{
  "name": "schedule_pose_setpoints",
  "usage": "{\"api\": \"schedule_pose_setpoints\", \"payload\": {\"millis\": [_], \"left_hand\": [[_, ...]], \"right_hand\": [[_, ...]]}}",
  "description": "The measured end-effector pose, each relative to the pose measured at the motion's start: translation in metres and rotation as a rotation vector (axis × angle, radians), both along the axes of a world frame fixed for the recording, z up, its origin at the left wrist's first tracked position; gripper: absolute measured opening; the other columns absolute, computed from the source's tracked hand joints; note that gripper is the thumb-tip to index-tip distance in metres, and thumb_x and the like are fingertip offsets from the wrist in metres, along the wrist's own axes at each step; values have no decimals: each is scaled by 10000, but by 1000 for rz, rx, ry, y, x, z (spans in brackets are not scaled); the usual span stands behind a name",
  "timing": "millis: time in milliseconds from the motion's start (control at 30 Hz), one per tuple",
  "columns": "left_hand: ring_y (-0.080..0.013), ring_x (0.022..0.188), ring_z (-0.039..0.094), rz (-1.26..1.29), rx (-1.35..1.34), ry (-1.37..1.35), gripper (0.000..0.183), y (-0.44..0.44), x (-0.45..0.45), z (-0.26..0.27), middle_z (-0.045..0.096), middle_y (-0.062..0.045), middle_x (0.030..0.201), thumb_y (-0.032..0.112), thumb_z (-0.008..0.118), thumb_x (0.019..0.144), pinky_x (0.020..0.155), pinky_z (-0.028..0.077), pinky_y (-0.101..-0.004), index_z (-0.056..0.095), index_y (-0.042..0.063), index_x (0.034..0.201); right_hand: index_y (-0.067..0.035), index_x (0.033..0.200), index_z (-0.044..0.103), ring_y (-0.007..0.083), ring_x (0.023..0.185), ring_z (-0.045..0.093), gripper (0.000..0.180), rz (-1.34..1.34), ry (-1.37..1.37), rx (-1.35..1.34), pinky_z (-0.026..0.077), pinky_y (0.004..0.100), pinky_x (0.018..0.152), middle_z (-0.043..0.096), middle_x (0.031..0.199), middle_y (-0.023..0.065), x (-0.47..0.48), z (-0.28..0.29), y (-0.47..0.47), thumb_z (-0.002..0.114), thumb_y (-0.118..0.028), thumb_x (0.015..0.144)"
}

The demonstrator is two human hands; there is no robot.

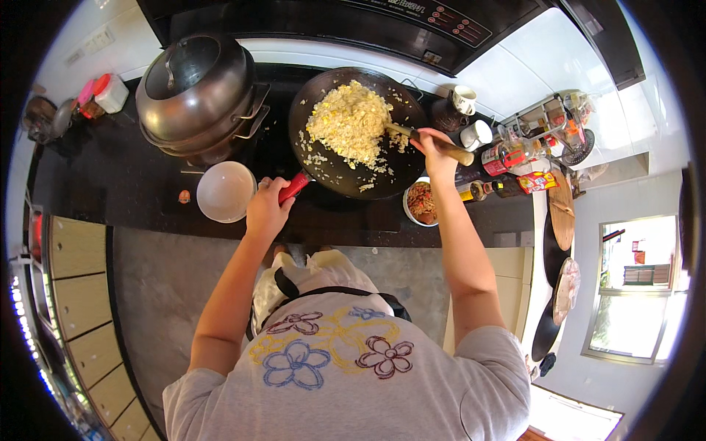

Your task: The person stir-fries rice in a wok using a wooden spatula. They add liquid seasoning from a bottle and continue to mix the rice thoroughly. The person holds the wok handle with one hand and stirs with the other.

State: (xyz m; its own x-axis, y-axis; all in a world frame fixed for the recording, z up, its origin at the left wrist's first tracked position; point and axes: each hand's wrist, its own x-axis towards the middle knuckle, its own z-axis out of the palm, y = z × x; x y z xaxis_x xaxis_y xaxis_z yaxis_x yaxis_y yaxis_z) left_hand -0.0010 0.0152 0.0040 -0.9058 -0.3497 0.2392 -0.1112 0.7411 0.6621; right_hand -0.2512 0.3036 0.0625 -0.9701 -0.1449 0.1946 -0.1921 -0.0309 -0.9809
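My left hand (268, 206) grips the red handle (294, 187) of a dark wok (309, 165). Egg fried rice (347, 121) is heaped in the wok's middle and upper part, with loose grains scattered over the lower wall. In my right hand (439, 157) is the wooden handle (458, 151) of a spatula, held over the wok's right rim. Its working end is hidden in the rice. A white bowl (226, 192) stands just left of my left hand. Beneath my right forearm, partly covered by it, sits a bowl of chopped, reddish food (421, 203).
A large lidded metal pot (196, 96) stands left of the wok on the black counter (110, 176). Lidded jars (110, 92) are at the far left. To the right are a white cup (476, 135), sauce bottles (502, 157) and a wire rack (538, 118). A range hood (331, 27) overhangs the back.
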Motion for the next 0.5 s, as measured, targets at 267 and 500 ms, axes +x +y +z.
{"api": "schedule_pose_setpoints", "payload": {"millis": [267, 500], "left_hand": [[-392, 878, 631, 10, -6, -16, 342, 1, 1, 1, 618, -149, 1002, 114, 777, 769, 720, 534, -469, 580, 116, 1049], [-387, 886, 631, 29, -8, -26, 340, 1, 1, 1, 617, -145, 999, 117, 778, 768, 725, 536, -467, 582, 120, 1046]], "right_hand": [[28, 845, 714, 176, 598, 714, 108, -83, 351, 520, 550, 277, 563, 693, 654, 98, -1, 107, 18, 693, -77, 850], [51, 857, 686, 196, 667, 717, 109, -197, 213, 350, 591, 300, 605, 710, 751, 107, -27, 62, -6, 710, -55, 848]]}}
